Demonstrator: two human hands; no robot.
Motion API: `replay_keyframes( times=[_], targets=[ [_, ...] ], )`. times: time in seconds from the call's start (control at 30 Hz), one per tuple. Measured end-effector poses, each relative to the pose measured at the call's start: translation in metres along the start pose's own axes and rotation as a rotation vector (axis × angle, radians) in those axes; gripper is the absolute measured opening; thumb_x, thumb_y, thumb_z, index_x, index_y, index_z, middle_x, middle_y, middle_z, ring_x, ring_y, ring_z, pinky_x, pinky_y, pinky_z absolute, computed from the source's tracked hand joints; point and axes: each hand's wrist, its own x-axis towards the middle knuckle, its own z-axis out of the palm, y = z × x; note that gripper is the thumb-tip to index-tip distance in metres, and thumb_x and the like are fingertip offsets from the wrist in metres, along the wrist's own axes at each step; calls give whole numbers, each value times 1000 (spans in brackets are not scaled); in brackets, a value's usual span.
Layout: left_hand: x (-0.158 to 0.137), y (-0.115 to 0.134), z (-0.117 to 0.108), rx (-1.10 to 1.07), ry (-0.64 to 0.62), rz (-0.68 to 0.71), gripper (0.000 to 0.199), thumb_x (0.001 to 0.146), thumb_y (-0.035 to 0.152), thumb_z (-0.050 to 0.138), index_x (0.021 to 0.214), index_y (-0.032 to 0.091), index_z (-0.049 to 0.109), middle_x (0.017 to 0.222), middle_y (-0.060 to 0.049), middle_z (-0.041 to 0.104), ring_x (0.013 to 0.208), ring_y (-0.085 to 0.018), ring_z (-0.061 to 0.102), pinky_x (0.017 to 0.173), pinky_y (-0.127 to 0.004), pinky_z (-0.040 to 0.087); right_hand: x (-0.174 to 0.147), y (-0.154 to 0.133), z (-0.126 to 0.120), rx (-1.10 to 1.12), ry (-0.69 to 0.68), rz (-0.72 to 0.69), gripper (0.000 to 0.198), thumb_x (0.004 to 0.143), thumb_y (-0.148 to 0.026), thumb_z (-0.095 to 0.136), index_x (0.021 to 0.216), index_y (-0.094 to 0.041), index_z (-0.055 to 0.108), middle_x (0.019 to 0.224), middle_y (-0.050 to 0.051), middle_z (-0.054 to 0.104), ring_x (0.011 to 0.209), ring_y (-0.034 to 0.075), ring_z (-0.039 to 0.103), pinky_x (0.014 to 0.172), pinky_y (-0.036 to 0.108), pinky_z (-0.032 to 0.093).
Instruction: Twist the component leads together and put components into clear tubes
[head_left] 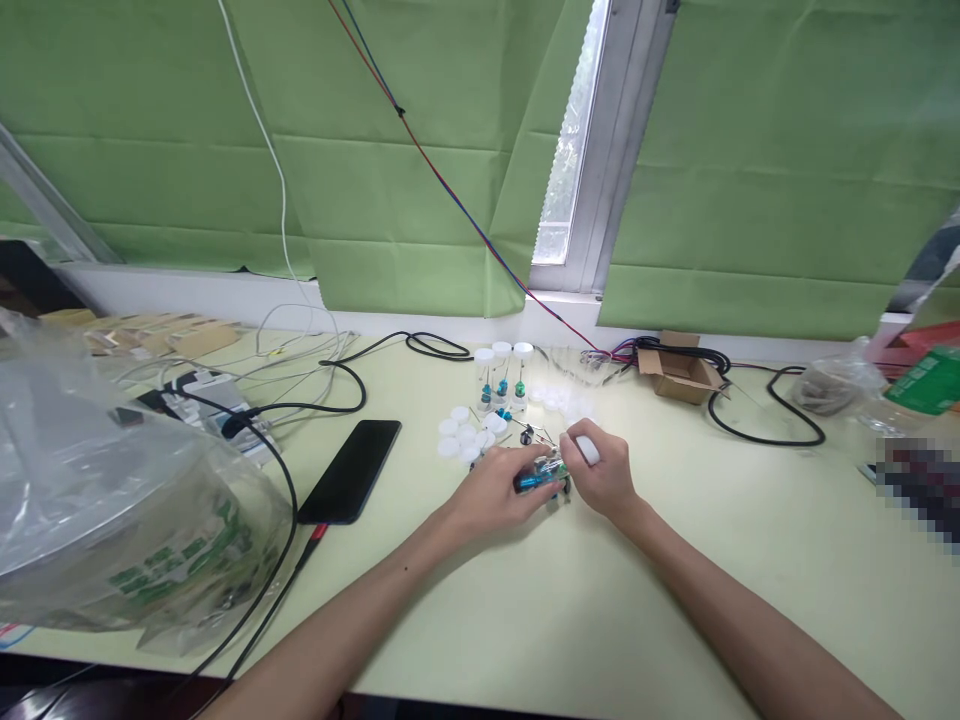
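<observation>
My left hand (pixel 491 488) is closed around a clear tube (pixel 537 478) that lies tilted, with blue and green parts showing in it. Right beside it, my right hand (pixel 606 468) is curled with a white cap (pixel 588 450) in its fingers, close to the tube's end. Whether cap and tube touch is hidden. Just beyond my hands, several small blue and dark parts with thin metal shafts (pixel 527 434) lie on the table. Several loose white caps (pixel 459 436) are spread left of these. Behind them, 3 clear tubes with white lids (pixel 502 372) stand upright, holding blue and green pieces.
A black phone (pixel 351 470) with a cable lies to the left. Farther left, a large plastic bag (pixel 135 500) bulges over the table (pixel 645 630). An open cardboard box (pixel 679 370) and black cables (pixel 780 440) sit at the back right, below green curtains (pixel 780 170).
</observation>
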Motion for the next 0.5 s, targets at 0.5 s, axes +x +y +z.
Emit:
replay_keyframes(
  times=[0.5],
  targets=[
    [-5,0,13,112,66,-67,28,89,34,54,108,17,64,66,0,60,57,-14,49,55,-26,33,-1,2,2,41,-29,141,27,91,-28,43,65,-21,41,53,-6,38,47,10,37,48,22,31]
  ],
)
